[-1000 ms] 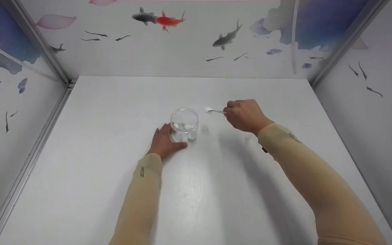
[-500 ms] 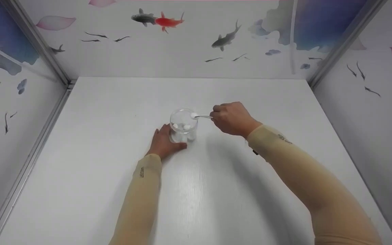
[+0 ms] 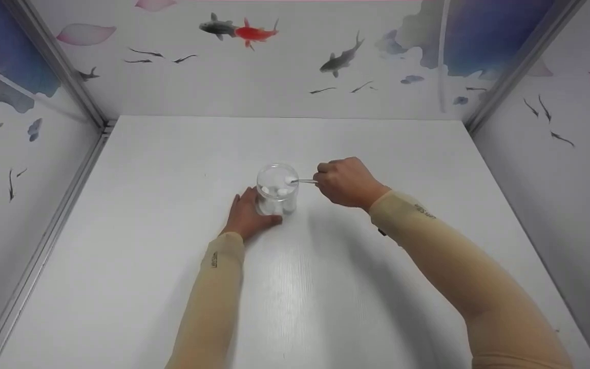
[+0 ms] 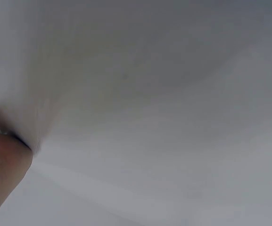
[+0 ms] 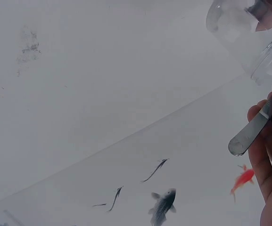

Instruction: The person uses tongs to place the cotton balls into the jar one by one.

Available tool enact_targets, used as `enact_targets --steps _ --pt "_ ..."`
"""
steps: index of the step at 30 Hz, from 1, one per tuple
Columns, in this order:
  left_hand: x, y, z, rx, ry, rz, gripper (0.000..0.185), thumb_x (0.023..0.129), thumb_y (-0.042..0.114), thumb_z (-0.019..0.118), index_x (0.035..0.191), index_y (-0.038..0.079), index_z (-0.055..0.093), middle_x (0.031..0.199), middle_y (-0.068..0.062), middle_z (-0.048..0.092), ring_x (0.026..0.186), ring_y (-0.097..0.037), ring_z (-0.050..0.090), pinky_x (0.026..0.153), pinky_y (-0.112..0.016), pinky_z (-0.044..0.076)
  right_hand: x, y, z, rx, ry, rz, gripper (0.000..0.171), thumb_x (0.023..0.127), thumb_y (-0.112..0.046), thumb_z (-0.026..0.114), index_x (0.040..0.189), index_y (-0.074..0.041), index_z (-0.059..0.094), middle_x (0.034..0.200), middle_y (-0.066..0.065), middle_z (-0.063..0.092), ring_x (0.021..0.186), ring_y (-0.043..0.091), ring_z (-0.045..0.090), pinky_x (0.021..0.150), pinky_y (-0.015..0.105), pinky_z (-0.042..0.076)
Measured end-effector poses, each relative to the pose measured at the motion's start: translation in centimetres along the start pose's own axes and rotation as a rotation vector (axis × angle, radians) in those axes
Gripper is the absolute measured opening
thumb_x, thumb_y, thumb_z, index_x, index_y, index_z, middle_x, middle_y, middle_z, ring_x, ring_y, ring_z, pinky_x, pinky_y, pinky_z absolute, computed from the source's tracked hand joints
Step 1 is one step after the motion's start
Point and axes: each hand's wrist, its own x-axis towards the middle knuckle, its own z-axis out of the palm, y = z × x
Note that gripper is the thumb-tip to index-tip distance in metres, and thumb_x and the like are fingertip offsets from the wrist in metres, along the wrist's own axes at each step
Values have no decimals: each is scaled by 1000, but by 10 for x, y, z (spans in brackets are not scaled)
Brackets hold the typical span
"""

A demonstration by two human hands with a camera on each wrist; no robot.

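Observation:
A clear round jar (image 3: 277, 197) stands mid-table with several white cotton balls (image 3: 281, 191) inside. My left hand (image 3: 248, 214) is curled round its left and near side, thumb in front. Metal tweezers (image 3: 305, 181) are pinched in the fingers of my right hand (image 3: 349, 180), right of the jar. Their tips overlap the jar's mouth in the head view, with a white cotton ball (image 3: 289, 180) at them. The right wrist view shows the broad rounded end of the tweezers sticking out from the fingers, close below the jar (image 5: 232, 28). The left wrist view shows only part of the hand (image 4: 6, 165).
The white table (image 3: 136, 246) is bounded by a back wall (image 3: 285, 92) and side panels printed with fish and petals. Metal posts (image 3: 520, 66) stand at the far corners. A grey smudge (image 5: 30, 47) marks the tabletop in the right wrist view.
My right hand has moved left and slightly nearer, bringing the tweezers and cotton ball from beside the jar to its mouth. The left hand and jar have stayed in place.

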Motion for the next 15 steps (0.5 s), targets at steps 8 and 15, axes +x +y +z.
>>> enact_targets --steps 8,15 --pt "1 0 0 -16 -10 -12 111 68 53 88 156 14 31 159 -9 34 149 -25 21 122 -33 -7 1 0 -1 3 -5 14 8 89 -11 70 89 -9 78 73 2 63 59 17 60 45 33 53" --pt "1 -1 0 -28 -28 -17 113 68 54 87 157 15 30 160 -8 30 150 -24 16 121 -33 -7 1 1 0 -2 -14 16 8 89 -11 71 91 -8 79 75 3 66 60 17 62 48 32 56"
